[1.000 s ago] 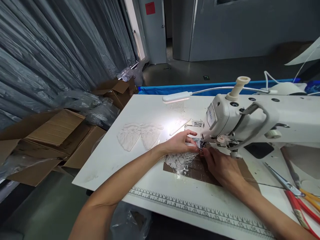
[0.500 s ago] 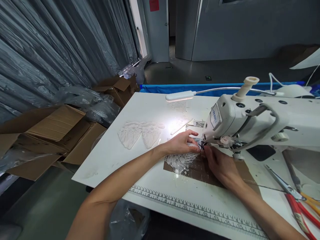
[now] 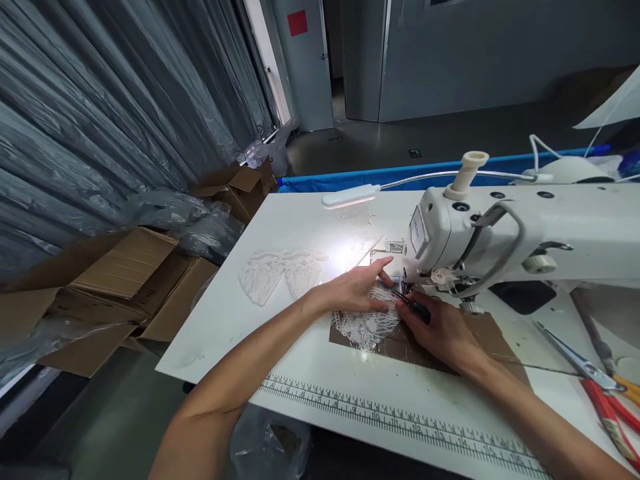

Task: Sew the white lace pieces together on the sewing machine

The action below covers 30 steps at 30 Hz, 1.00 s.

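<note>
A grey wall (image 3: 475,60) backs the white table (image 3: 225,333), where I see a sewing machine (image 3: 590,220), its label (image 3: 417,232) too blurred to read. By the machine's needle area, the left hand (image 3: 357,288) spreads its fingers over white lace (image 3: 367,327); the right hand (image 3: 445,330) grips a slim dark tool (image 3: 417,308). Nearer me than the machine, a ruler (image 3: 400,425) reads 10, 11, 12.

White openwork lace (image 3: 364,329), spread near the sewing machine (image 3: 445,227), slim dark tool (image 3: 414,306), slanted at the lace's edge
</note>
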Available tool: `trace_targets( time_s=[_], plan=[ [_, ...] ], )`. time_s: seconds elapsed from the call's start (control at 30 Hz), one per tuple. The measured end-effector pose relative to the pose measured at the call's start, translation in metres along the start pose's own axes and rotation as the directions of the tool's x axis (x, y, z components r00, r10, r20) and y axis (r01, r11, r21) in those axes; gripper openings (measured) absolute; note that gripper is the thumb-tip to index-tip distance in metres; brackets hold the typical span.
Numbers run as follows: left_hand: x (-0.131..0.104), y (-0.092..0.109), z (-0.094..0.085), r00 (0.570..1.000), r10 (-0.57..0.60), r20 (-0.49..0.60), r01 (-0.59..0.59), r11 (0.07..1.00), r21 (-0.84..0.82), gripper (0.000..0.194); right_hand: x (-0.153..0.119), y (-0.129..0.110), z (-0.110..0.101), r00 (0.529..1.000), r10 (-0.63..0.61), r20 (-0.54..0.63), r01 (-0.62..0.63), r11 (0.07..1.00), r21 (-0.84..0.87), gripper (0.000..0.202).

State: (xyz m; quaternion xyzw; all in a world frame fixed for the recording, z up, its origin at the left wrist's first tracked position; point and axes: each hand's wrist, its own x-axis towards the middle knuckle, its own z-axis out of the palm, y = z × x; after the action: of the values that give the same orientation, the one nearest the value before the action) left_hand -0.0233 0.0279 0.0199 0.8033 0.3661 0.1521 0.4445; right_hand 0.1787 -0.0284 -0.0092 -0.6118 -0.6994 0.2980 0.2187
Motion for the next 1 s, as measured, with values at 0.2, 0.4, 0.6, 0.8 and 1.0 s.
trace_targets(
  time_s=[0.2,0.4,0.6,0.8,1.0],
  plan=[
    [-0.012,-0.007,-0.023,0.998,-0.030,-0.051,0.039,0.984,0.174,0.076,-0.001,0.011,0.001,0.996,0.071,-0.058,-0.074,0.996,-0.048,0.039],
    [-0.016,-0.003,-0.025,0.995,-0.030,-0.096,0.025,0.999,-0.044,0.070,-0.003,0.017,0.003,0.995,0.003,-0.101,-0.009,0.998,-0.057,0.041],
    [-0.014,0.005,-0.015,0.997,-0.075,-0.027,0.065,0.959,-0.276,0.066,-0.010,0.005,-0.004,0.993,-0.118,0.004,0.117,0.992,0.043,0.043],
    [-0.012,0.010,-0.003,0.994,-0.088,0.065,0.104,0.938,-0.331,0.065,-0.012,-0.006,-0.002,0.983,-0.181,-0.041,0.182,0.983,0.036,0.050],
    [-0.011,0.014,-0.001,0.991,-0.126,0.048,0.135,0.930,-0.341,0.069,-0.013,-0.002,0.004,0.976,-0.191,-0.108,0.183,0.980,-0.077,0.049]
  ],
)
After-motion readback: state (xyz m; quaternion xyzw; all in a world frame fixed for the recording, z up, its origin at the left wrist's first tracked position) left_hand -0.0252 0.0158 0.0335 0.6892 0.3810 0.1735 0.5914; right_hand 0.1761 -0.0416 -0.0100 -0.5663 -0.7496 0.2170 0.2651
